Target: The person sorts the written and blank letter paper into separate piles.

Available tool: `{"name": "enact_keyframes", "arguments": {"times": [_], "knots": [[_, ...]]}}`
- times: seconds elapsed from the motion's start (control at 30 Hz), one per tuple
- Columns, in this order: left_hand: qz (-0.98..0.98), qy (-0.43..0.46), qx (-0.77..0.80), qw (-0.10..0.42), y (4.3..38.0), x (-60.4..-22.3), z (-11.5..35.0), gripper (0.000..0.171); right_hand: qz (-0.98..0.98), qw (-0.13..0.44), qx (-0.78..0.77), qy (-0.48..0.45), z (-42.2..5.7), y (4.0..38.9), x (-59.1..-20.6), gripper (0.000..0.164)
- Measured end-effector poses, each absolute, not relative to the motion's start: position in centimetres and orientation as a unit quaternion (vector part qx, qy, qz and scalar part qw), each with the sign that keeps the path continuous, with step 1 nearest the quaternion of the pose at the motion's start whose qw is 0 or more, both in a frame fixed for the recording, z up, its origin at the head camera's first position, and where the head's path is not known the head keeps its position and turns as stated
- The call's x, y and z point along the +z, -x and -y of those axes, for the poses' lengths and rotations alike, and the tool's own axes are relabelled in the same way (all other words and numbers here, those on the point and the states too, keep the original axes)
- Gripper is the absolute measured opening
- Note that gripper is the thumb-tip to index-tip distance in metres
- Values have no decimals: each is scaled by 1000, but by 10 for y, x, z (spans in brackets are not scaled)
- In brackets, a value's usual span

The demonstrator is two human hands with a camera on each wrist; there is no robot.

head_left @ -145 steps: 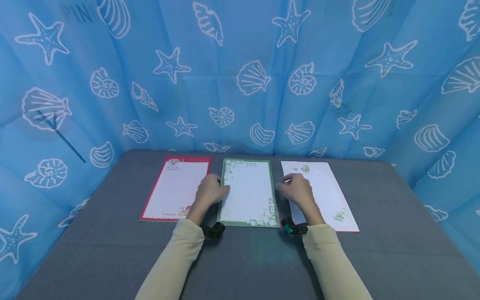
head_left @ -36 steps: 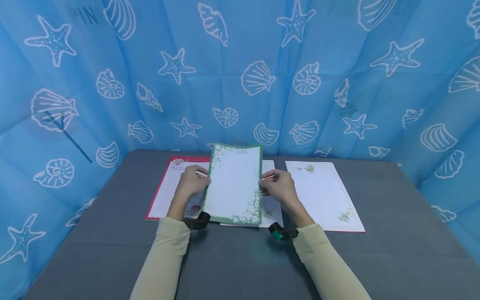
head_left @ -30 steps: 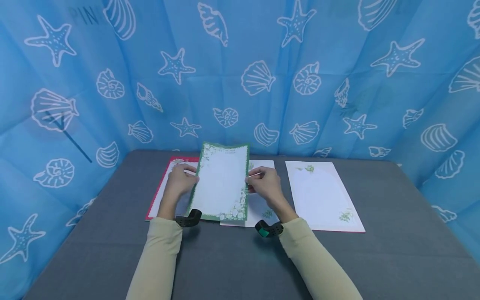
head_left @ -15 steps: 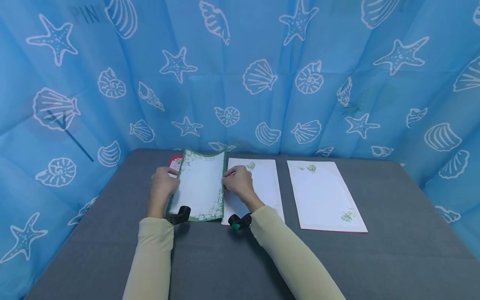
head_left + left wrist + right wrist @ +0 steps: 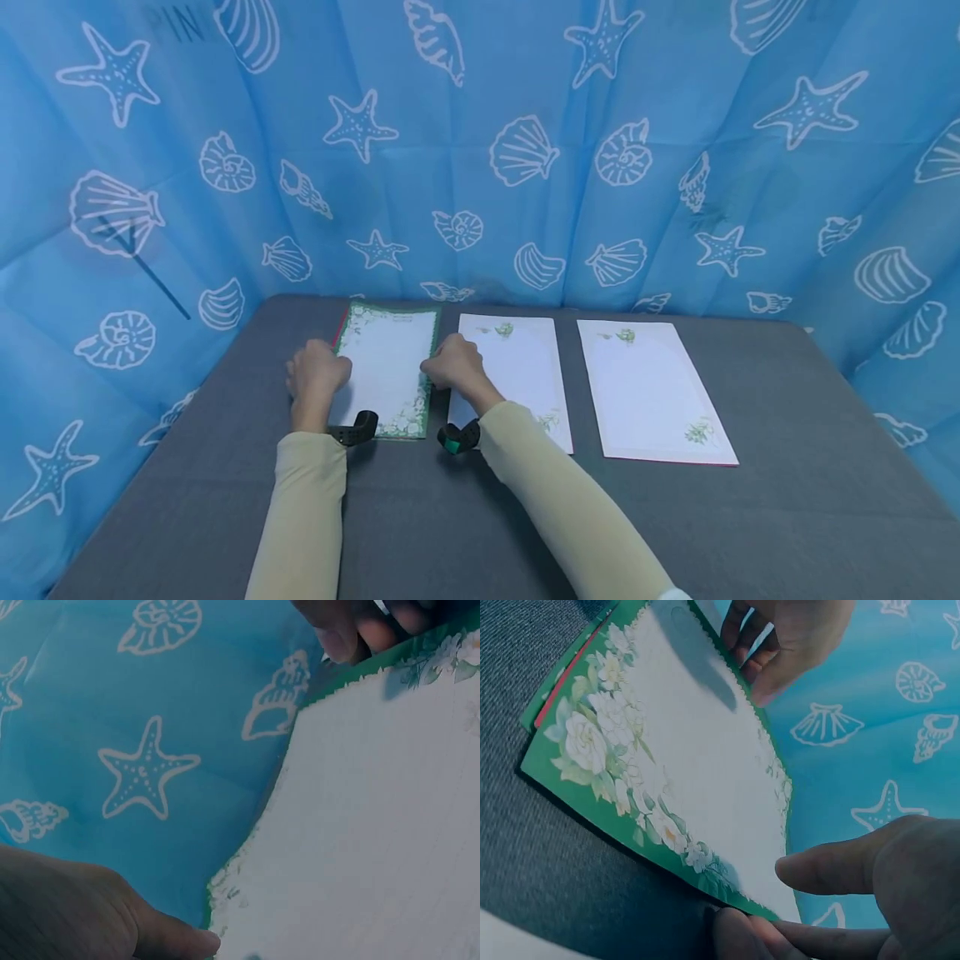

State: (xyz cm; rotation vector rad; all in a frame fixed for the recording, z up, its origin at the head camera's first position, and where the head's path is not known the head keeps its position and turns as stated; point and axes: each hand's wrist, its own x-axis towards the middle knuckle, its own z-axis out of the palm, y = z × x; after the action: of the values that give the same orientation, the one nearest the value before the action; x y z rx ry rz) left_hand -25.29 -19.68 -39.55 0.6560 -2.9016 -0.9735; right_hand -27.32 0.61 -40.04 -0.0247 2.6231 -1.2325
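Note:
A sheet of letter paper (image 5: 386,367) with a green floral border lies over the left pile in the head view, covering nearly all of it. A sliver of red-bordered paper (image 5: 561,691) shows under its corner in the right wrist view. My left hand (image 5: 317,371) pinches the sheet's left edge, its thumb (image 5: 196,942) on the border. At the opposite edge my right hand (image 5: 459,367) holds on, with the thumb (image 5: 810,870) above the paper and fingertips (image 5: 739,934) at the rim. The sheet looks slightly bowed in the wrist views.
Just right of it lies a white sheet (image 5: 517,358) with green sprigs, partly under my right hand and forearm. Farther right is a similar white sheet (image 5: 652,383) with red showing below. A blue shell-print curtain (image 5: 480,150) hangs behind the grey-covered table (image 5: 420,533).
Both hands have lifted the green-bordered sheet from the middle pile, carried it left and lowered it over the red-bordered one. A white sprigged sheet is now uncovered in the middle.

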Motion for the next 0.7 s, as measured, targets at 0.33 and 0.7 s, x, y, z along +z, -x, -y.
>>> {"name": "enact_keyframes", "arguments": {"times": [0.33, 0.7], "knots": [[931, -197, -306, -25, 254, -402, 198, 22, -901, 128, -413, 18, 0, 270, -399, 47], [931, -204, -300, -25, 255, -404, 199, 23, -903, 128, -409, 24, 5, 265, -400, 44]]}}
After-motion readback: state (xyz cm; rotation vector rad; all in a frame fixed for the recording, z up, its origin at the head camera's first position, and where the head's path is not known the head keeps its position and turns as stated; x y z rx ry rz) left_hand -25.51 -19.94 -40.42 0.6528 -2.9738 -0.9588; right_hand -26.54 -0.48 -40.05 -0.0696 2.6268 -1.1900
